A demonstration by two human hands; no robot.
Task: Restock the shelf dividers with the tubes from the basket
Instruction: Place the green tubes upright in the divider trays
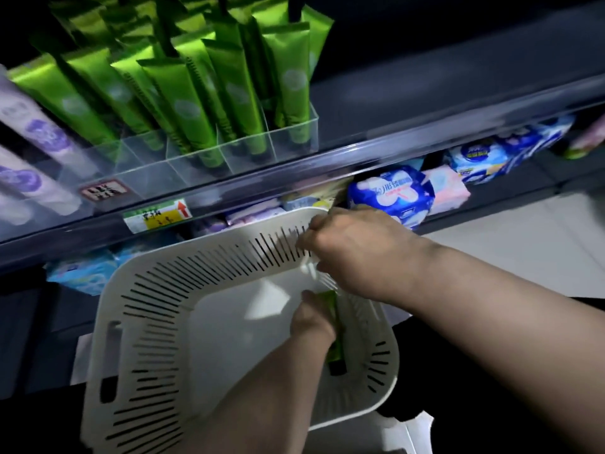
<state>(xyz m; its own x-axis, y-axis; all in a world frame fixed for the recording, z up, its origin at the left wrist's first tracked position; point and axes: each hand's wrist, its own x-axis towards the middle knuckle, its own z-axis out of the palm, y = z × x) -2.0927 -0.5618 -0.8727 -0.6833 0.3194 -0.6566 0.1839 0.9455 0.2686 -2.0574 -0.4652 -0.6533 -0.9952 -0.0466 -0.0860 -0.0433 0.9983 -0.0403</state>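
A white slotted basket (157, 309) is tilted up in front of the shelf. My right hand (357, 247) grips its far right rim. Inside the basket my left hand (312, 319) holds a green tube (337, 348) with a dark cap, lying against the right wall. Clear plastic shelf dividers (248, 152) on the upper shelf hold several upright green tubes (183, 90). The rightmost compartment holds fewer tubes than the others.
Purple-and-white tubes (36, 149) stand at the left of the same shelf. A price label (157, 216) sits on the shelf's front rail. Blue and pink soft packs (393, 191) fill the lower shelf. Pale floor (523, 231) shows at the right.
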